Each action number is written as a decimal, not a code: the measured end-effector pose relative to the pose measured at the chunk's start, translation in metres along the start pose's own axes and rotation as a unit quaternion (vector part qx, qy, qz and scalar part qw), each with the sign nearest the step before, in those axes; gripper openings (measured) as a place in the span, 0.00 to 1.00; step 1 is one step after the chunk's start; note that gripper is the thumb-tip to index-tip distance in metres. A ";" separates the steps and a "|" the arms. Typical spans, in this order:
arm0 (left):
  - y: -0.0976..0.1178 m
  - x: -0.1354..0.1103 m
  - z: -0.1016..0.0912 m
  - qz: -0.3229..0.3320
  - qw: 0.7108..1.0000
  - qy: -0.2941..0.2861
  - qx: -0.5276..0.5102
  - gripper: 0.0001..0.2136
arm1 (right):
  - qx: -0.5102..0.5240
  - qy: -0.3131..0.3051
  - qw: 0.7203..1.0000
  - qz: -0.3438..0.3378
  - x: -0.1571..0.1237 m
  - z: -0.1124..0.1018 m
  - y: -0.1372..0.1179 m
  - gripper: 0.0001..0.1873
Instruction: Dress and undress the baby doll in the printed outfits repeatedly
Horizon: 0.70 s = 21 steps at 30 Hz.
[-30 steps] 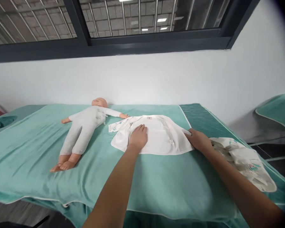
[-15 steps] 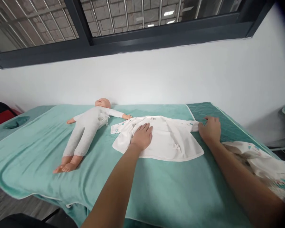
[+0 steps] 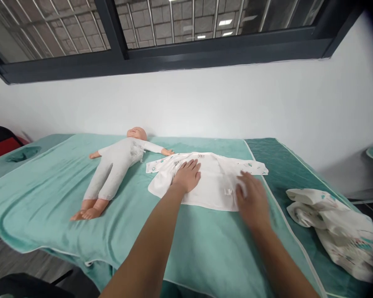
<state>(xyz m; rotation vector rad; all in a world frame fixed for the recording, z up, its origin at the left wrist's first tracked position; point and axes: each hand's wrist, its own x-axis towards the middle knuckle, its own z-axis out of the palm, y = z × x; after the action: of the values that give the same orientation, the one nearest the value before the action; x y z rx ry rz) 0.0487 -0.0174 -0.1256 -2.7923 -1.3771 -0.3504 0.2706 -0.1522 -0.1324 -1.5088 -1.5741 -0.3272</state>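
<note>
A white baby shirt [image 3: 213, 178] with patterned sleeves lies spread on the green bed cover [image 3: 205, 244]. My left hand [image 3: 187, 176] rests flat on its left half, fingers stretched out. Over the lower right part of the shirt is my right hand [image 3: 253, 200], slightly blurred, its fingers apart and nothing held; whether it touches the cloth I cannot tell. The shirt's right sleeve reaches out straight. Left of the shirt, a baby doll [image 3: 116, 165] in a pale bodysuit lies on its back, one of its hands close to the left sleeve.
A crumpled heap of white printed baby clothes [image 3: 335, 227] lies on the darker green cloth [image 3: 282, 178] at the right. Behind the bed rises a white wall [image 3: 205, 103] with a dark-framed window [image 3: 174, 60]. A black and red object [image 3: 1, 145] is at the far left.
My right hand has left the end of the right sleeve and moved left and nearer to me, over the shirt's lower right. The sleeve now extends further out. My left hand stays in place.
</note>
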 end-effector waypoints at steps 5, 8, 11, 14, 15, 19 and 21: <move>0.004 -0.003 -0.002 -0.016 0.998 0.062 -0.008 0.20 | -0.007 -0.153 0.988 -0.028 -0.050 -0.001 -0.053 0.16; 0.011 -0.017 -0.012 -0.035 0.995 0.097 -0.014 0.16 | -0.005 -0.155 0.988 -0.013 -0.063 -0.008 -0.056 0.17; 0.018 -0.048 -0.023 -0.056 0.987 0.151 -0.025 0.17 | -0.004 -0.158 0.987 -0.010 -0.074 -0.018 -0.057 0.18; 0.014 -0.083 -0.031 -0.079 0.970 0.228 -0.036 0.18 | -0.001 -0.160 0.987 0.002 -0.092 -0.029 -0.064 0.20; 0.009 -0.092 -0.033 -0.094 0.966 0.240 -0.034 0.18 | 0.000 -0.162 0.987 0.007 -0.100 -0.033 -0.067 0.21; -0.017 -0.108 -0.034 -0.200 0.952 0.232 -0.030 0.16 | 0.001 -0.164 0.986 0.029 -0.122 -0.042 -0.079 0.22; -0.024 -0.109 -0.034 -0.206 0.955 0.208 -0.045 0.11 | 0.017 -0.147 0.987 0.055 -0.121 -0.043 -0.084 0.20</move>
<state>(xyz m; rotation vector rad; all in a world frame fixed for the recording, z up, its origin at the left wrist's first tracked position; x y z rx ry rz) -0.0405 -0.0916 -0.1172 -2.2695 -1.8397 -0.9630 0.1942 -0.2813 -0.1657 -1.6672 -1.7035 -0.0126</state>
